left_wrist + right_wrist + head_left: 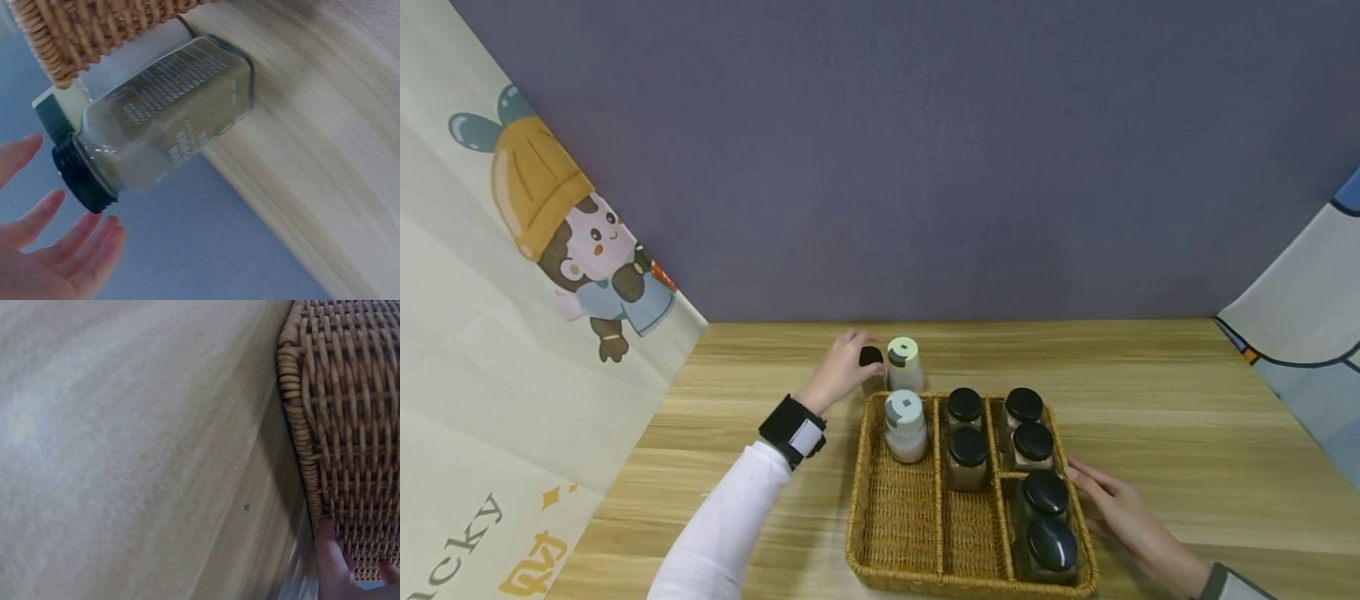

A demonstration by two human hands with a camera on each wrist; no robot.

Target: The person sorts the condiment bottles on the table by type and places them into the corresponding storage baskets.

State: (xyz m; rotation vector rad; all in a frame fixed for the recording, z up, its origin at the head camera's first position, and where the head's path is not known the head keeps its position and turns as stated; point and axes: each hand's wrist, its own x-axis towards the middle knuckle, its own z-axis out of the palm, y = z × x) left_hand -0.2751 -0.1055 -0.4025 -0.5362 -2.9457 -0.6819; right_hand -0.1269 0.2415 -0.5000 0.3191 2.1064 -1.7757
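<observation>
My left hand (pixel 837 372) reaches behind the back left corner of the wicker basket (pixel 898 517), fingers spread about the black lid of a glass spice jar (pixel 872 383). In the left wrist view, the thumb and fingers of that hand (pixel 59 259) surround the lid without closing on it; the square jar (pixel 169 115) has printed text and stands on the table. Beside it is a shaker bottle (pixel 905 375) with a pale cap. At the basket's right side, my right hand (pixel 1123 512) rests extended fingers against the woven wall (pixel 350 437).
Inside the basket's left compartment stands a white-capped shaker (pixel 906 429). Black-lidded jars fill parts of the middle (pixel 967 458) and right (pixel 1045 492) compartments. A grey-blue wall (pixel 955 167) rises behind the wooden table (pixel 1187 417), and a printed curtain (pixel 497 375) hangs at left.
</observation>
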